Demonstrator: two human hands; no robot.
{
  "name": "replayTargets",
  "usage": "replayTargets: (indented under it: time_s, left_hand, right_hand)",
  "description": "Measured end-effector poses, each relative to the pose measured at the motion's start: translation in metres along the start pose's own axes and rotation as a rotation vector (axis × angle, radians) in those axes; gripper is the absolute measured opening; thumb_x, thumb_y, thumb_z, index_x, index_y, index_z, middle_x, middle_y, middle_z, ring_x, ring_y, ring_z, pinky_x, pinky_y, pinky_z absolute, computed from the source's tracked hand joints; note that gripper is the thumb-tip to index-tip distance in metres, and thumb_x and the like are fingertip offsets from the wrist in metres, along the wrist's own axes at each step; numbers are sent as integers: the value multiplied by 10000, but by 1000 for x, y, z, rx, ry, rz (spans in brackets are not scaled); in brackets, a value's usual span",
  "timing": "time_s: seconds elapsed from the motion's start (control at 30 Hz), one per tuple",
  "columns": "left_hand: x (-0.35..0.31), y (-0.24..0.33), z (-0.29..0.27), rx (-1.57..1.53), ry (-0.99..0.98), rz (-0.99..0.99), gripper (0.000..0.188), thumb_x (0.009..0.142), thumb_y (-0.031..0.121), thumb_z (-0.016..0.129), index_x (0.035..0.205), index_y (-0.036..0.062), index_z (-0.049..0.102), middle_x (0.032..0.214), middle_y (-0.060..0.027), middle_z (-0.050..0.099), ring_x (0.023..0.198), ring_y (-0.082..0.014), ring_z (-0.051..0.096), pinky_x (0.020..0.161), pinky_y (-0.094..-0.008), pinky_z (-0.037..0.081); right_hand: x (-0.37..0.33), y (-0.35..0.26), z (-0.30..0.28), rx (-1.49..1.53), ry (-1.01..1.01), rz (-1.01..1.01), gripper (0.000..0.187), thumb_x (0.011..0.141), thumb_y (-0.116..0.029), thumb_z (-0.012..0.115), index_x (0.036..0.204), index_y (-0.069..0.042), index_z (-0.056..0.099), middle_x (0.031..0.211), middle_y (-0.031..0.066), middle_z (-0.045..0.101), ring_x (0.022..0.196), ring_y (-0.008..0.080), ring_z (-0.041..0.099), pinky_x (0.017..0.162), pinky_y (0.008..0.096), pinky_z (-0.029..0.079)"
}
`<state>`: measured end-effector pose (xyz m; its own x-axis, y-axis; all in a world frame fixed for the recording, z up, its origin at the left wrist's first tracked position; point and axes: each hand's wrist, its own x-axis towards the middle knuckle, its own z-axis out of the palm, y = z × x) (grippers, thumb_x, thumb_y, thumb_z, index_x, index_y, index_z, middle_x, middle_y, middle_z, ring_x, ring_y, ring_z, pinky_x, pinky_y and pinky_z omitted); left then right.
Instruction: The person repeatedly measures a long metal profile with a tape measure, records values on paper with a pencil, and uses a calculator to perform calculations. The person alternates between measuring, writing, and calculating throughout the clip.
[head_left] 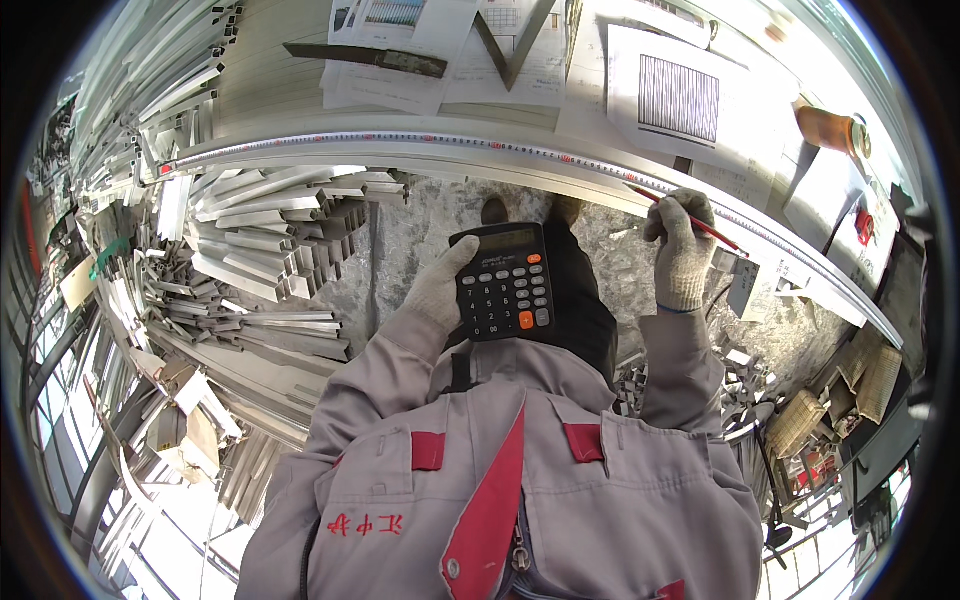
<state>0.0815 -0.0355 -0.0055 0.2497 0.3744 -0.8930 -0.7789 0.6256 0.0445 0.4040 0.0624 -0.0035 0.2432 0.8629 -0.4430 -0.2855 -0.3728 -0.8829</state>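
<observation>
My gloved left hand (pixel 440 283) grips a black calculator (pixel 500 290) by its left side, the thumb on its upper corner near the display. Grey keys and two orange keys face up. On the right, my gloved right hand (pixel 684 252) is closed round a thin red pencil (pixel 718 236), whose tip points toward the bench edge. Just beyond that tip, a long tape measure (pixel 490 146) lies stretched along the bench, curving across the view. The right hand is beside the tape, near the front edge of the bench.
Papers with drawings (pixel 678 98) lie on the bench, along with a flat metal strip (pixel 365 59) and an angled metal piece (pixel 514 45). An orange-brown jar (pixel 832 130) stands at the far right. Stacks of metal profiles (pixel 285 225) fill the left. Wicker-like boxes (pixel 797 422) sit at lower right.
</observation>
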Motion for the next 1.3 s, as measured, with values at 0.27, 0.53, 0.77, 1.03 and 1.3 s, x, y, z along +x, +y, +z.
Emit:
replayTargets:
  time_s: [0.27, 0.53, 0.77, 1.03, 1.3]
  left_hand:
    - [-4, 20, -38, 152, -64, -9, 488, 1076, 338, 686, 1404, -20, 636, 1286, -228, 737, 1124, -352, 756, 980, -517, 644]
    - [-29, 43, -67, 79, -131, -12, 479, 1080, 322, 683, 1391, -39, 635, 1298, -239, 729, 1146, -343, 748, 992, -514, 642]
    - [-46, 44, -75, 23, -109, -65, 465, 1073, 304, 694, 1387, -34, 636, 1298, -233, 729, 1146, -343, 749, 1001, -525, 640]
    - [-50, 36, -70, 50, -161, -113, 424, 1089, 298, 664, 1365, -23, 642, 1250, -217, 741, 1079, -325, 764, 939, -493, 656]
    - [-45, 28, -60, 202, -107, -32, 341, 1076, 252, 685, 1320, 17, 646, 1121, -165, 771, 911, -272, 798, 776, -420, 696]
  right_hand:
    - [-37, 60, 55, 40, -110, 7, 238, 1047, -101, 683, 1250, 11, 734, 1105, 123, 790, 970, 191, 739, 879, 328, 593]
    - [-40, 85, 93, -181, -208, -204, 230, 1018, -86, 691, 1220, -6, 767, 1135, 115, 792, 1021, 172, 739, 916, 313, 583]
    - [-64, 86, 118, -556, -267, -418, 226, 978, -117, 689, 1180, -54, 769, 1117, 113, 776, 1022, 215, 730, 937, 348, 574]
    - [-77, 89, 115, -547, -219, -419, 237, 1011, -89, 683, 1229, -49, 768, 1133, 115, 782, 1026, 223, 748, 924, 338, 579]
    - [-77, 88, 109, -539, -148, -495, 231, 990, -88, 686, 1206, -74, 765, 1146, 132, 784, 1048, 286, 765, 935, 369, 592]
